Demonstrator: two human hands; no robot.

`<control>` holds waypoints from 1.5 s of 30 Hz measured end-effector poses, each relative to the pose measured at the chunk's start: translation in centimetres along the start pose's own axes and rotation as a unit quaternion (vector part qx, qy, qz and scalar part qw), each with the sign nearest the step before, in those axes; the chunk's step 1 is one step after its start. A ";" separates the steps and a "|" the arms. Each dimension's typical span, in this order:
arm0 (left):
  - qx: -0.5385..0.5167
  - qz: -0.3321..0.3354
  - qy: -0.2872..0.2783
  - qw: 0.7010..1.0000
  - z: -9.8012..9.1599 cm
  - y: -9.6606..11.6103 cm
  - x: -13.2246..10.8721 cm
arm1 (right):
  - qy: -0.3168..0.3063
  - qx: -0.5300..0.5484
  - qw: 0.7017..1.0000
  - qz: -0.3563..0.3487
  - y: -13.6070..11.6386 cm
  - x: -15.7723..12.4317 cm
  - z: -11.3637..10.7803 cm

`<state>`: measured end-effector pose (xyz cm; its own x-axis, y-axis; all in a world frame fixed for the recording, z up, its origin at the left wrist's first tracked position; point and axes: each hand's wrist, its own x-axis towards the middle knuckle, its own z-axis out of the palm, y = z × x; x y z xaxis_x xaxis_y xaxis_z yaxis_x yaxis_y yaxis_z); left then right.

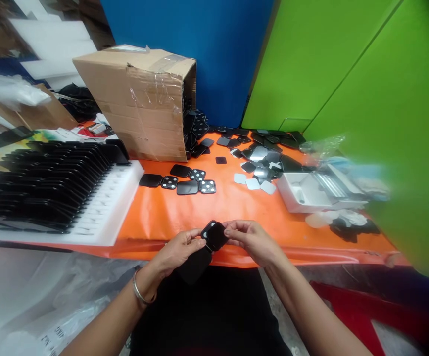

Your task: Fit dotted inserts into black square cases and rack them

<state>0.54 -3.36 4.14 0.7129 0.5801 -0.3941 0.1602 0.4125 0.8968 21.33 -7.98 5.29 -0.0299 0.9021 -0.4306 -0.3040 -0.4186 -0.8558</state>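
Over the table's front edge, my left hand (pixel 179 250) grips a black hinged plate (pixel 195 264) by its side. White round spots show on the plate's smaller square end. My right hand (pixel 251 238) pinches a thin black square pad (pixel 217 236) at its right edge. The pad overlaps the spotted end at an angle; whether it touches is unclear. Beyond my hands lie several similar hinged plates (pixel 187 187) with spotted square ends. Farther right is a loose heap of dark and silvery square pieces (pixel 261 154).
An orange-covered table (pixel 155 212) bears a tipped cardboard box (pixel 136 104) with black pieces spilling out. At left, a white foam tray (pixel 105 225) holds a row of upright black plates (pixel 47 183). A small white box (pixel 303 192) stands right. Blue (pixel 199 49) and green panels (pixel 310 59) rise behind.
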 end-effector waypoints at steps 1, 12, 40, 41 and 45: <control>0.004 -0.004 0.000 1.000 0.0 0.0 0.0 | 0.003 0.001 1.000 0.003 0.1 0.0 0.0; -0.002 -0.010 -0.005 1.000 0.4 0.0 0.0 | 0.018 -0.015 1.000 -0.008 0.4 -0.2 0.5; 0.041 0.099 0.145 0.984 2.2 -0.2 0.4 | 0.257 -0.355 0.870 -0.225 1.5 -1.2 2.8; 0.033 0.101 0.151 0.983 2.2 -0.2 0.4 | 0.238 -0.322 0.894 -0.199 1.6 -0.9 2.9; -0.042 0.071 0.070 0.994 2.5 -0.4 -0.3 | 0.127 -0.135 0.976 -0.111 1.9 0.0 3.8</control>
<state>1.97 -5.43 4.40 0.6210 0.7266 -0.2938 0.0019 0.3734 0.9277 17.16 -8.32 4.77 0.2560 0.9329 -0.2533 -0.0139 -0.2585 -0.9659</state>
